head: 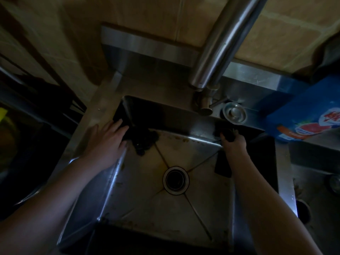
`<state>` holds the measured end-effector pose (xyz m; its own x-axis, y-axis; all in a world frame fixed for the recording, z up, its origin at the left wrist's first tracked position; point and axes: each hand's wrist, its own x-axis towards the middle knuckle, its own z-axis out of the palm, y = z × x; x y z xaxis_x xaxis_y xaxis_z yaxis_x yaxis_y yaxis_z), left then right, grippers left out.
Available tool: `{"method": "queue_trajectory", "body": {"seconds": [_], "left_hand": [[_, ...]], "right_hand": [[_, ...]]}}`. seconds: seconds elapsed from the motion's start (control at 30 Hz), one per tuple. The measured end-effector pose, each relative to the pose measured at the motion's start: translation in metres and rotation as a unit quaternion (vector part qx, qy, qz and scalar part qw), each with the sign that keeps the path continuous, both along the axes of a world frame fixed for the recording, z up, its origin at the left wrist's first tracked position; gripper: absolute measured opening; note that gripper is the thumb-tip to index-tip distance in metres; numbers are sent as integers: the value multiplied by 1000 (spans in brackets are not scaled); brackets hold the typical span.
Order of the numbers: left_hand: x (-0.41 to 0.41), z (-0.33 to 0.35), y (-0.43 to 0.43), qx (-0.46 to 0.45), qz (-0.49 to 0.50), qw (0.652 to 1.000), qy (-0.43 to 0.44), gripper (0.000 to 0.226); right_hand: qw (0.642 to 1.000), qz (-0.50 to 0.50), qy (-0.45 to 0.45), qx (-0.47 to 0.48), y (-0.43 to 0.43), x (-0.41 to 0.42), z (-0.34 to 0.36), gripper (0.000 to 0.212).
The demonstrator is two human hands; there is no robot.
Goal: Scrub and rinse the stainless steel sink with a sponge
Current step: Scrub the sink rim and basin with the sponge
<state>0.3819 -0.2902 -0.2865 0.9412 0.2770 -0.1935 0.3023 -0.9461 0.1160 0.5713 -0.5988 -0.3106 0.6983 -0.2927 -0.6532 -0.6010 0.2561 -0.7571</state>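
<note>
The stainless steel sink [143,205] fills the middle of the view, with brown stains along its floor and a round drain [175,180] at its centre. My right hand [234,142] grips a dark sponge [227,134] against the far right corner of the basin. My left hand [108,138] lies with straight fingers on the sink's left rim, its fingertips over the edge. A dark scouring pad [144,142] sits in the far left corner, just beyond those fingertips.
A steel faucet [219,43] arches over the far edge, with a round metal strainer [234,113] beside its base. A blue package [303,115] stands at the right rim. A dark flat piece [222,168] lies under my right forearm. Tiled wall behind; the scene is dim.
</note>
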Motion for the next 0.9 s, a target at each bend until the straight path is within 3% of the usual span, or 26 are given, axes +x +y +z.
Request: {"method": "queue_trajectory", "body": {"seconds": [0.33,0.4,0.47,0.53,0.67,0.73,0.8,0.9], "left_hand": [[-30,19,34,21,21,998,-47,46],[-38,21,42,19,37,998,-45,43],[-46,21,49,15,48,998,-47,43],[-53,23,53,0,59,997,-59,44],[-60,26,57,-6,74,996,-57,44],[-64,28,59,-1,78,996,-53,44],[-69,30,60,-4,81,995,-56,42],[-76,36,60,-20,90,994,-61,45]], "right_hand": [[970,242,-14,-11,138,-37,-26,39],[970,240,-16,40,160,-42,-25,42],[962,267,-47,-44,179,-43,-22,39],[978,203,-41,-19,188,-48,-22,37],[984,171,-28,33,193,-66,-6,11],[964,218,-49,142,194,-77,1,20],[947,283,-40,146,192,-78,-4,26],[930,334,-122,96,210,-82,11,39]]}}
